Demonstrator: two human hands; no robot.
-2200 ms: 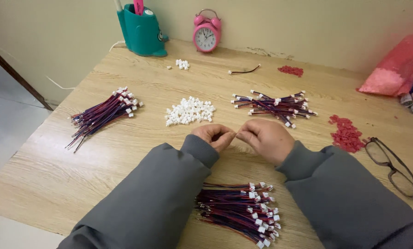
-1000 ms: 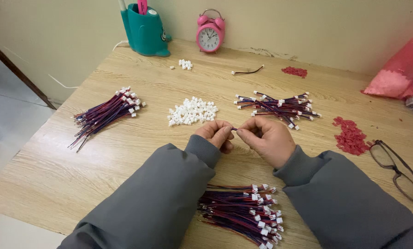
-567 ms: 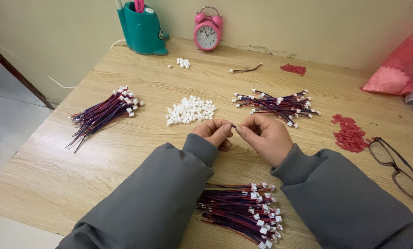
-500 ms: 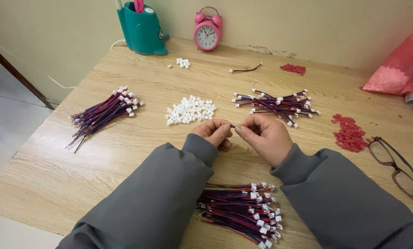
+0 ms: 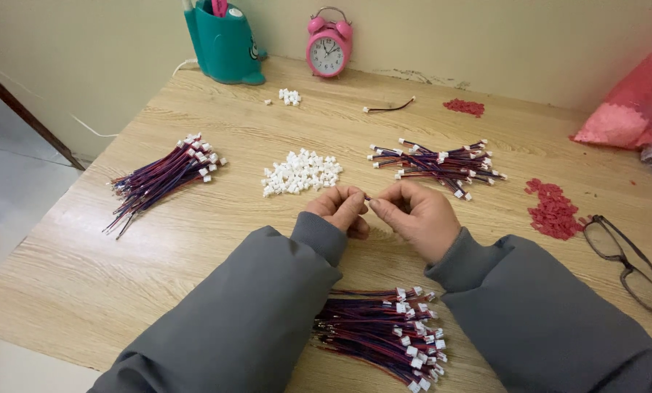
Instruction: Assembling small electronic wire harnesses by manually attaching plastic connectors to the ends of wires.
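Head view, the only one we have: our left hand (image 5: pixel 338 209) and right hand (image 5: pixel 417 217) meet over the wooden tabletop (image 5: pixel 195 240), just this side of the pile of white connector housings (image 5: pixel 300 172). That pile is our landmark. Both grips are pinched closed on one thin wire lead (image 5: pixel 368 196), of which only a short dark stretch shows between the fingertips; whether a housing sits inside the left pinch we cannot tell.

To do this well, we judge, keep the fingertips close together so the short lead cannot bend, hold it square to the fingers, and press straight rather than twisting.

Right of the pile lies a loose bundle of red-and-purple leads (image 5: pixel 438 161), left of it a tidier bundle with white plugs (image 5: pixel 162 178). Nearer us than the pile, between our grey sleeves, rests a third bundle (image 5: pixel 384 338). Far right are red chips (image 5: pixel 553 209) and spectacles (image 5: pixel 628 263); behind the pile stands a pink alarm clock (image 5: pixel 329 45).
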